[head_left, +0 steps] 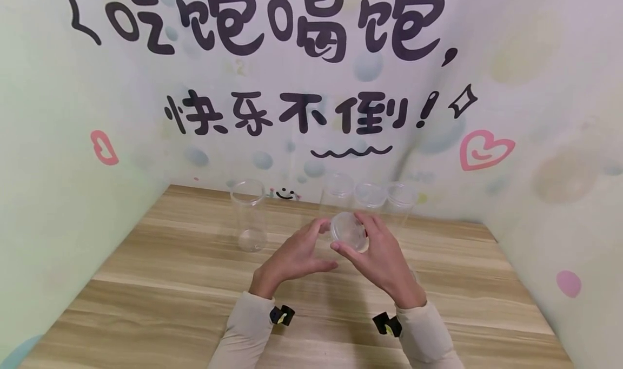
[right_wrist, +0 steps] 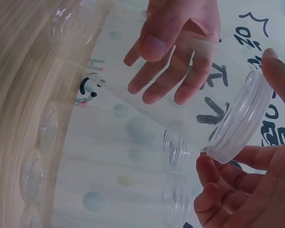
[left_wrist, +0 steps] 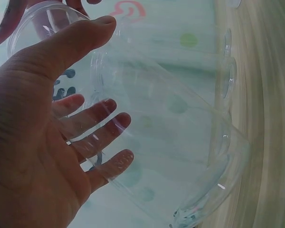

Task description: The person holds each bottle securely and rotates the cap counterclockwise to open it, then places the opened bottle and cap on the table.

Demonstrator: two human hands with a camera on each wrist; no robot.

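A tall clear plastic jar [left_wrist: 180, 142] is held tilted above the table, its lid [head_left: 348, 231] turned up toward the head view. My right hand [head_left: 382, 255] pinches the rim of that lid between thumb and fingers. On the other side, my left hand [head_left: 299, 255] stays around the clear body, thumb on one side and spread, nearly straight fingers on the other. Through the transparent wall, the left fingers [left_wrist: 116, 123] show in the left wrist view. The jar's rounded bottom [left_wrist: 206, 199] points down toward the tabletop.
An uncapped clear jar [head_left: 250, 217] stands at the back left of the wood-grain table [head_left: 170, 282]. Behind the hands, three lidded jars [head_left: 370, 196] stand in a row near the printed back wall [head_left: 292, 77]. Side walls flank the table.
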